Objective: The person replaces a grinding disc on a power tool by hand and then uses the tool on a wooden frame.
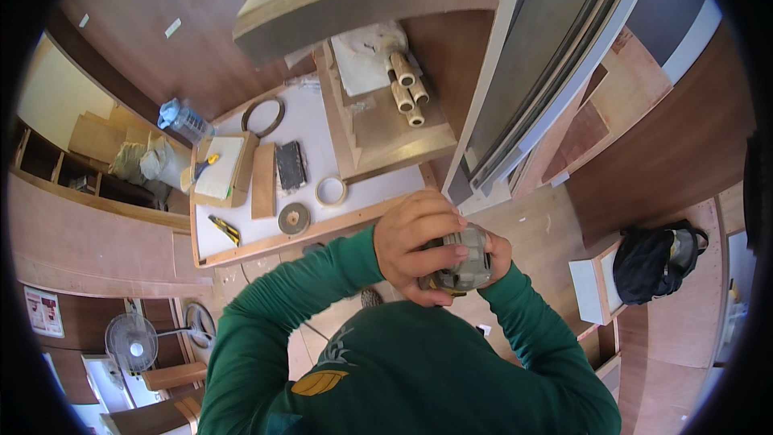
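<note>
Close in front of my chest I hold a rounded, grey-green ridged object with a bit of yellow [465, 262], which looks like the body of a small power tool; its exact kind is unclear. My left hand [419, 246] is wrapped over its top and left side, fingers curled round it. From the right, my right hand [500, 255] grips the same object, mostly hidden behind it. Beyond my hands is a white-topped bench with a wooden edge [322, 229]. On it lie a roll of pale tape [331, 191], a dark grey roll [294, 218] and a yellow-black utility knife [224, 229].
A wooden shelf [394, 145] holding several cardboard tubes [403, 97] rises above the bench. A blue-capped bottle [185, 119] and a wooden strip [263, 180] sit on the bench. Sliding-door tracks [555, 56] stand right; a black bag [656, 264] and a fan [131, 342] flank me.
</note>
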### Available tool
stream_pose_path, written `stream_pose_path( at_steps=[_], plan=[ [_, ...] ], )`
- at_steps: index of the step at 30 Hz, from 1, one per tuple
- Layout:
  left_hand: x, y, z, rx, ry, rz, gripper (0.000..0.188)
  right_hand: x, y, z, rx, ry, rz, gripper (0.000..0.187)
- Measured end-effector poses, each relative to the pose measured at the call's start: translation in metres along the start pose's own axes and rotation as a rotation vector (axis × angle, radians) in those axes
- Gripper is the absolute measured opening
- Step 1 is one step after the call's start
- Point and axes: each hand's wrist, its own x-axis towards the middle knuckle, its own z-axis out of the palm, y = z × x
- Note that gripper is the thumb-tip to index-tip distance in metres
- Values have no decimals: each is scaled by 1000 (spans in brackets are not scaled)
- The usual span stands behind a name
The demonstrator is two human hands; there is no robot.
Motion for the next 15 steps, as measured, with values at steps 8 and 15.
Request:
stream_pose_path(
  at_steps=[8,15],
  plan=[
    [30,26,9,-36,29,-34,45,-21,-23,16,-103,-241,45,84],
    [27,50,15,-32,70,-39,41,-35,-32,37,-144,-194,160,98]
  ],
)
